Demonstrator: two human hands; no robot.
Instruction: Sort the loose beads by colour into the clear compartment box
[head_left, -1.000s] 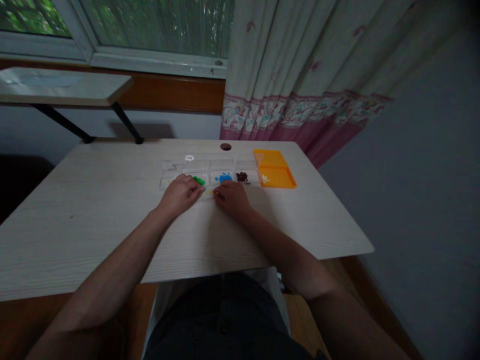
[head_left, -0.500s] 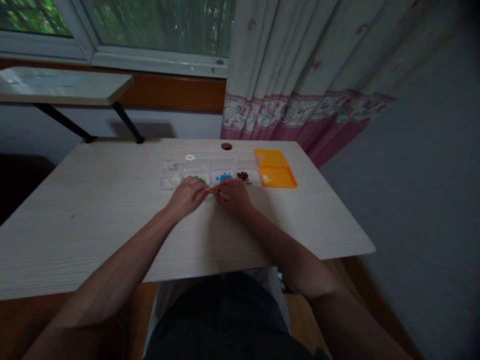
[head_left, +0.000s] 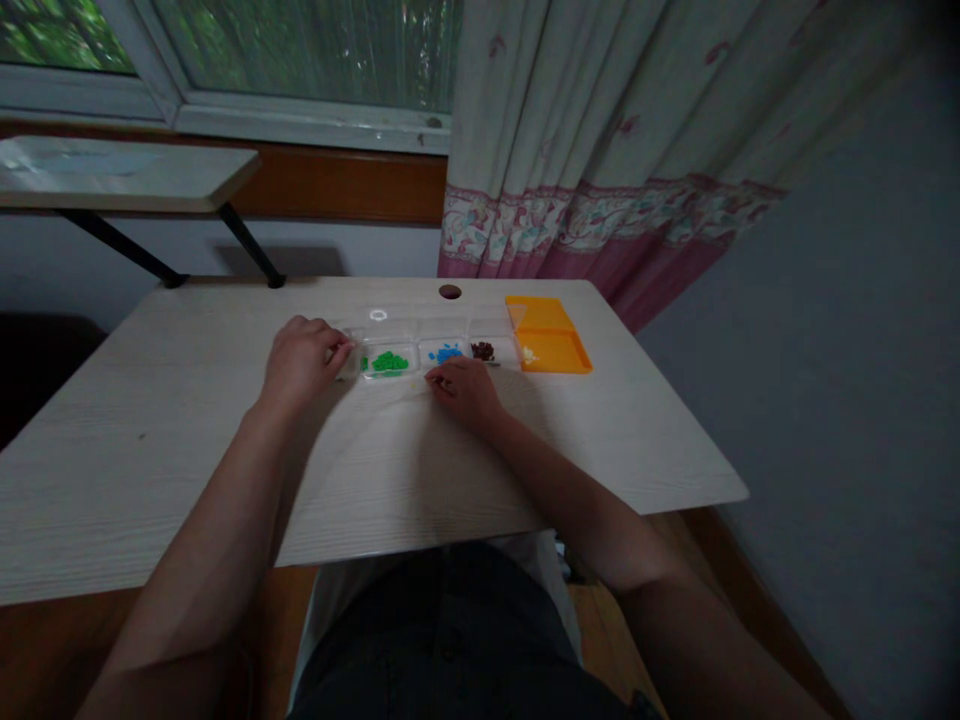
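My left hand (head_left: 300, 362) hovers at the leftmost clear box (head_left: 352, 365), mostly covering it. Its thumb and fingertips are pressed together; whatever is between them is too small to make out. My right hand (head_left: 466, 390) is low over the table just in front of the blue pieces (head_left: 446, 353), its fingers closed in a pinch on something I cannot make out. Between the hands, small green pieces (head_left: 390, 362) lie in a clear plastic compartment. Dark brown pieces (head_left: 483, 351) fill part of another compartment to the right of the blue ones.
An orange open case (head_left: 559, 352) stands at the right end of the row, with small pale pieces (head_left: 529, 355) at its left edge. Behind the boxes is a round hole (head_left: 450, 292) in the wooden table (head_left: 390, 480). A raised shelf (head_left: 127, 175) stands at the back left.
My hands were together in front of the boxes with a tiny yellowish thing between the fingertips. My left hand has moved left to the leftmost box, uncovering the green pieces. My right hand has stayed.
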